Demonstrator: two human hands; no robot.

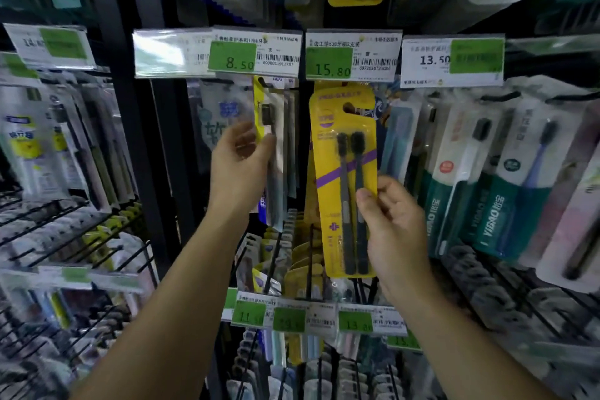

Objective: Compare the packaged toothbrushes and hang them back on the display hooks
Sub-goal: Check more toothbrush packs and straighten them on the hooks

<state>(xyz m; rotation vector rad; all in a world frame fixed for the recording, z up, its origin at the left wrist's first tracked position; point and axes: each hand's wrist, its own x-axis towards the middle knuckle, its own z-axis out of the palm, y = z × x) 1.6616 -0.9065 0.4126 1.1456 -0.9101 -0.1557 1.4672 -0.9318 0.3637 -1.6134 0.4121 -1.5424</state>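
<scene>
My right hand (pixel 391 224) pinches a yellow two-brush toothbrush pack (pixel 341 153) at its lower right, thumb on the front. The pack's top hang hole sits just under the 15.80 price tag (pixel 352 55), at the hook there. My left hand (pixel 242 159) grips a narrow single-toothbrush pack (pixel 268 140) with a yellow edge and a dark brush head, below the 8.50 price tag (pixel 255 53). Its top reaches the hook; I cannot tell whether either pack hangs on its hook.
Rows of packaged toothbrushes hang on black wire hooks all around: green-and-white packs (pixel 500 191) to the right, white packs (pixel 39 143) to the left. More yellow packs (pixel 305 256) hang below. Lower price tags (pixel 319 318) cross beneath my hands.
</scene>
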